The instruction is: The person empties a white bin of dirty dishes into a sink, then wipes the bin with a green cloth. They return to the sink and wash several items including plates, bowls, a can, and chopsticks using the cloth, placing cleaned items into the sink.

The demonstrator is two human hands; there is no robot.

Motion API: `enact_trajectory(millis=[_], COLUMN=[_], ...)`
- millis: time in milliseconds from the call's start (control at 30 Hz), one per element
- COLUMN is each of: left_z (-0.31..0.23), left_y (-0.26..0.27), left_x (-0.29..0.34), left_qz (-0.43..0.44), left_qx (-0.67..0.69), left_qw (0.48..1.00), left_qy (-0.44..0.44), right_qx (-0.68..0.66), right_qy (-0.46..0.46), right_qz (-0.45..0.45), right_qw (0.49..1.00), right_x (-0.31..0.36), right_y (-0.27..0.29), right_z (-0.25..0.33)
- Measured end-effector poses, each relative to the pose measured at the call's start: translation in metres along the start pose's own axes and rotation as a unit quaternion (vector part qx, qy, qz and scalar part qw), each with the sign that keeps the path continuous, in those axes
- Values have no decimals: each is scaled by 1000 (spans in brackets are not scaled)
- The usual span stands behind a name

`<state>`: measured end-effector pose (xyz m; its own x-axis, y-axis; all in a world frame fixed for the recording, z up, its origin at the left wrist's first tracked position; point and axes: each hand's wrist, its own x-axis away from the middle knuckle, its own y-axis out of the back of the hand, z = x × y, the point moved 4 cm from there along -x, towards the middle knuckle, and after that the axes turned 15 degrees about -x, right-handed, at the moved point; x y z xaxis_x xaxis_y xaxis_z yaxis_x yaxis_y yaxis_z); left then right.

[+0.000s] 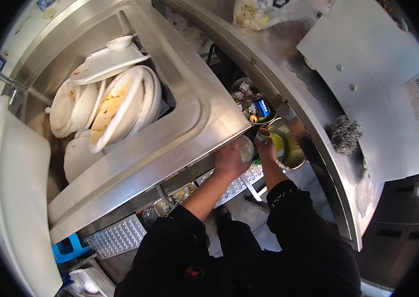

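Observation:
My left hand (pixel 228 162) reaches down past the front edge of the steel sink, its fingers closed round a pale, round bowl-like dish (pixel 246 149). Close beside it, my right hand (pixel 267 150) is closed on a small brownish thing (pixel 264 132) whose kind I cannot make out. Right of that hand stands a metal bucket (pixel 302 161) with something yellow-green inside. Just beyond both hands is a bin (pixel 234 85) of waste, with a blue can (pixel 261 106) on top.
The steel sink (pixel 189 91) at left holds stacked, food-stained white plates (pixel 130 99) and a white tray (pixel 108 64). On the right-hand counter lie a steel-wool scrubber (pixel 345 134) and a large grey panel (pixel 372 89). A perforated metal grate (pixel 118 237) and a blue stool (pixel 68 249) are below.

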<state>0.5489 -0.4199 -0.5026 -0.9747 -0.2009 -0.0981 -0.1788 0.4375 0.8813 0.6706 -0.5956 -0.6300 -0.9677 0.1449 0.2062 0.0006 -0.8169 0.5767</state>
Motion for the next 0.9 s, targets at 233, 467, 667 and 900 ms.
enact_trajectory(millis=[233, 467, 667, 900], left_z=[29, 42, 60, 45], left_y=[-42, -51, -86, -152], left_x=[-40, -67, -136, -249], left_qz=[-62, -145, -219, -265], left_qx=[6, 26, 80, 258], left_qw=[998, 989, 967, 923], left_qy=[-19, -11, 101, 108], right_qx=[129, -82, -202, -264], right_qy=[111, 58, -32, 30], right_qz=[-247, 95, 156, 161], right_qw=[954, 990, 966, 951], right_x=[-148, -93, 28, 36], right_y=[-45, -56, -51, -39], right_z=[-24, -32, -28, -6])
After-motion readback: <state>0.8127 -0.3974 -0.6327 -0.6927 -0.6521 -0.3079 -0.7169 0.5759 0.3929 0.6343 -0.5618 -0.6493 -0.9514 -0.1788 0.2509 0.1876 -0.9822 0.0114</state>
